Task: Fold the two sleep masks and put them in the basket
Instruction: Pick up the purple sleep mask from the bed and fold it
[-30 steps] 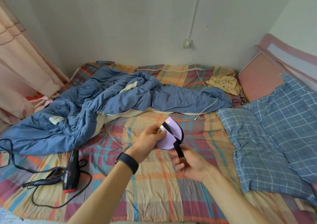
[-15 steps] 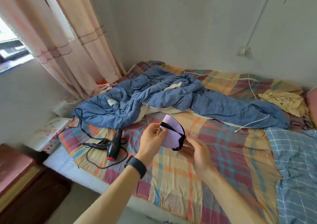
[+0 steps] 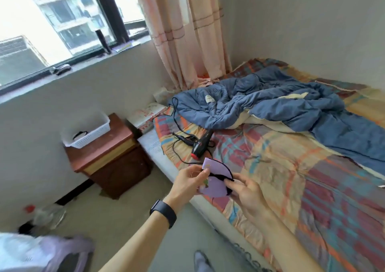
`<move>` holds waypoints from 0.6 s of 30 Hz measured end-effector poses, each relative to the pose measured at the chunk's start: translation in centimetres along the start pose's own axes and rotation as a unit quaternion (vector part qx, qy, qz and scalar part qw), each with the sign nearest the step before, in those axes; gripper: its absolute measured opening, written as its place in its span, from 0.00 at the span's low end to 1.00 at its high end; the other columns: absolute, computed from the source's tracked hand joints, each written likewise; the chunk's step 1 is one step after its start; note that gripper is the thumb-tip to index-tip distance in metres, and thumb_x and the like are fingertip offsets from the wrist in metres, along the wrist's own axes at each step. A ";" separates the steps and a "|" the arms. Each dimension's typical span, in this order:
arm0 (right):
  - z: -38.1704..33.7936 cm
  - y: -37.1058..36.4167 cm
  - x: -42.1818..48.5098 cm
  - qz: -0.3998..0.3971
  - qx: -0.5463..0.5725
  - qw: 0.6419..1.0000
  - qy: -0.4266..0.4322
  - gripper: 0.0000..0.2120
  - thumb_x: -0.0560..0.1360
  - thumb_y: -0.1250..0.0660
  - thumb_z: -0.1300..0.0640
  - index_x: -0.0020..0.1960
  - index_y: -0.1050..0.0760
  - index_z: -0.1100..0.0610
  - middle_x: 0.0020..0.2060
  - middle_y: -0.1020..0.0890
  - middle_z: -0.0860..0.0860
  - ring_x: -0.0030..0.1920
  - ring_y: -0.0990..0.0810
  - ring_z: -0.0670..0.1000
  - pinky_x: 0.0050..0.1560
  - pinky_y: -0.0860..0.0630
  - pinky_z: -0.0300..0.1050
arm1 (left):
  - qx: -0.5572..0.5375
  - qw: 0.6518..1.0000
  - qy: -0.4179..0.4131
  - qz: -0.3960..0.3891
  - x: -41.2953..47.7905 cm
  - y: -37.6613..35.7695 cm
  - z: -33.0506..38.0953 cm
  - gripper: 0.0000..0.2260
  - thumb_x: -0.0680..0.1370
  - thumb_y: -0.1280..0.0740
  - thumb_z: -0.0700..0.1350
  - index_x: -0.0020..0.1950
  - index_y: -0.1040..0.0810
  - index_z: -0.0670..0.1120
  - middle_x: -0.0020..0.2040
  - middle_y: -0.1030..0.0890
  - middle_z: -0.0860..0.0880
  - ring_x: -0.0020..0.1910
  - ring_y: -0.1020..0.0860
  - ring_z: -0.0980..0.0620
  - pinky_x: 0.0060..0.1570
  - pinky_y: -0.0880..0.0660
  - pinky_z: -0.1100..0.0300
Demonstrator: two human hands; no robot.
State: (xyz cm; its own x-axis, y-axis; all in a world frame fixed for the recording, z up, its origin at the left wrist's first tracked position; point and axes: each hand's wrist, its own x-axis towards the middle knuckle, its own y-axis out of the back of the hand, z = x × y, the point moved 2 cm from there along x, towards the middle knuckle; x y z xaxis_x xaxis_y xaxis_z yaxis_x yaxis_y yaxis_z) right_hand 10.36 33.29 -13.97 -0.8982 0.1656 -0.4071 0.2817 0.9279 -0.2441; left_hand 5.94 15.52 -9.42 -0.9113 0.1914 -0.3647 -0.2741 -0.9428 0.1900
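Note:
A lilac sleep mask with a black strap is folded in half and held in the air over the bed's near edge. My left hand pinches its left side. My right hand holds the strap and the mask's right edge. A white slatted basket stands on a brown bedside cabinet to the left, under the window. A black strap shows inside the basket; what it belongs to is hidden by the basket wall.
A black hair dryer with its cord lies on the plaid bedsheet just beyond my hands. A crumpled blue duvet covers the far bed. A plastic bottle lies on the floor at left.
My view has swung left, bringing the window, the cabinet and the basket into sight. Both hands have kept hold of the folded mask and carried it toward the bed's edge.

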 end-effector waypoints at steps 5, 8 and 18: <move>1.5 -7.5 0.9 -0.098 -0.020 0.993 -0.060 0.09 0.75 0.30 0.66 0.55 0.19 0.62 0.43 0.12 0.59 0.41 0.14 0.57 0.41 0.16 0.46 | 0.006 0.993 0.012 0.117 -1.6 8.1 -2.5 0.11 0.76 0.29 0.55 0.43 0.16 0.48 0.34 0.18 0.49 0.32 0.23 0.53 0.32 0.23 0.57; 1.9 -12.7 2.5 -0.115 -0.039 0.992 -0.038 0.12 0.73 0.30 0.71 0.57 0.20 0.68 0.48 0.14 0.63 0.47 0.15 0.61 0.52 0.17 0.53 | -0.045 0.985 0.040 0.161 -1.9 12.6 -4.3 0.11 0.77 0.29 0.52 0.47 0.16 0.45 0.36 0.18 0.49 0.32 0.22 0.54 0.30 0.23 0.62; 4.9 -35.6 8.8 -0.236 -0.066 0.961 -0.128 0.14 0.73 0.30 0.71 0.58 0.21 0.68 0.49 0.13 0.61 0.45 0.13 0.55 0.42 0.16 0.42 | -0.061 0.962 0.030 0.264 0.5 34.2 -8.3 0.09 0.77 0.30 0.53 0.47 0.16 0.48 0.33 0.18 0.54 0.37 0.20 0.55 0.39 0.25 0.60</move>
State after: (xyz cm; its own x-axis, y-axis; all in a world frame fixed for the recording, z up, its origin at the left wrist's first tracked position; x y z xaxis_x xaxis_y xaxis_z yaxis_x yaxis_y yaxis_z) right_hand -5.90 0.10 -13.16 -0.7984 -0.3553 -0.4862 -0.1966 0.9169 -0.3472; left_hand -1.34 -18.89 -10.70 -0.8935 -0.3351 -0.2989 0.2630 -0.9301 0.2566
